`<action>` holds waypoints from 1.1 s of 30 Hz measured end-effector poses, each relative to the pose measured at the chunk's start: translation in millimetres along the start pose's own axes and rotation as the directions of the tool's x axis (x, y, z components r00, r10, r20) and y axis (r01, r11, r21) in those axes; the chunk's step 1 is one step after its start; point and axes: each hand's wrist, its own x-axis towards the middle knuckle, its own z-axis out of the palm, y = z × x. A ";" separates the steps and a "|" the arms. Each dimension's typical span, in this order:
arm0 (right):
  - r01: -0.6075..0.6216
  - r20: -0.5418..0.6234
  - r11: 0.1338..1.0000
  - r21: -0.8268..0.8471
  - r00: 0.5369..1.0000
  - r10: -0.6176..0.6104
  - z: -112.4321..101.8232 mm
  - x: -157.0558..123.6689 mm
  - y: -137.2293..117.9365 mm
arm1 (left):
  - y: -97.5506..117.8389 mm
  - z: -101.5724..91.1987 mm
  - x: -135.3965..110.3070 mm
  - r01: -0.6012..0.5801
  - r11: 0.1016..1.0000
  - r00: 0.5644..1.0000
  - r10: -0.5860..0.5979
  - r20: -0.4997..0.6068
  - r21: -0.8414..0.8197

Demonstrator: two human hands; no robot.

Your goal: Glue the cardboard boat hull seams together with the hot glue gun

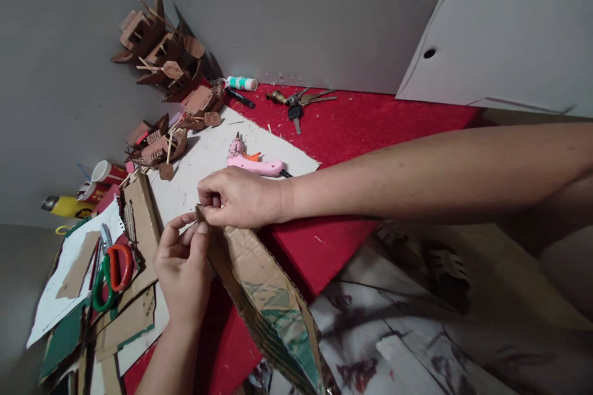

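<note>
A long folded cardboard piece (259, 265), boat-shaped with raised sides and a green printed part, stretches from my hands down to the lower edge of the view. My left hand (185, 253) pinches its pointed far tip between thumb and fingers. Just above, my right hand (241, 197) is closed at the same tip, its fingers curled in and pressing on the cardboard. Beyond my right hand lies a pink glue gun (254, 163) with an orange trigger, on a white sheet (208, 148).
Scissors (111, 271) with green and orange handles lie on cardboard scraps (130, 321) at left. Several brown model boats (162, 55) stand at the back left. Keys (296, 111), a marker (239, 97) and a white-green tube (241, 83) rest on the red tabletop (370, 123).
</note>
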 end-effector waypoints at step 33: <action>0.229 0.115 0.971 -0.076 0.969 -0.220 -6.5 -6.1 -5.2 | 0.5 3.3 0.9 -0.178 0.983 0.984 0.179 -0.024 0.039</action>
